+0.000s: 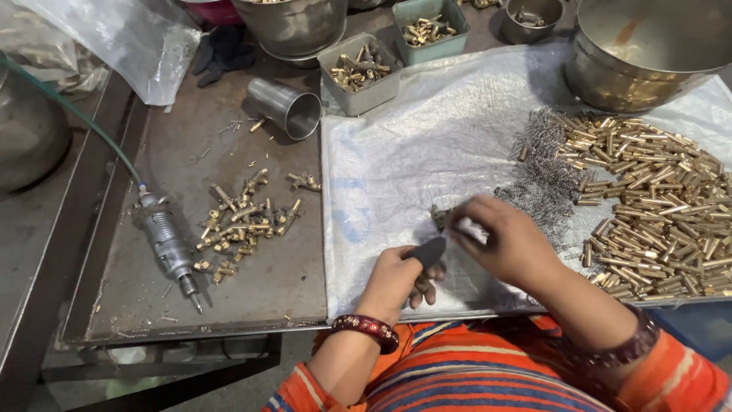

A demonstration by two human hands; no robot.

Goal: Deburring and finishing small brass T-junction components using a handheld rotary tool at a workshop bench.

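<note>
My left hand [396, 278] grips a small tool with a dark rubber-covered tip [428, 252] and rests on the white woven sheet [396, 152]. My right hand [507, 240] pinches a small brass fitting [441, 217] just above that tip, fingers closed around it. A big heap of brass pins [656, 198] lies to the right of my right hand. Thin steel springs [545, 172] are spread between the heap and my hand.
A pneumatic tool [164, 240] with a green hose lies at left beside a cluster of finished brass fittings [244, 221]. A tipped steel cup [286, 107], two small trays of brass parts [358, 72] [428, 30] and large steel bowls [640, 53] stand at the back.
</note>
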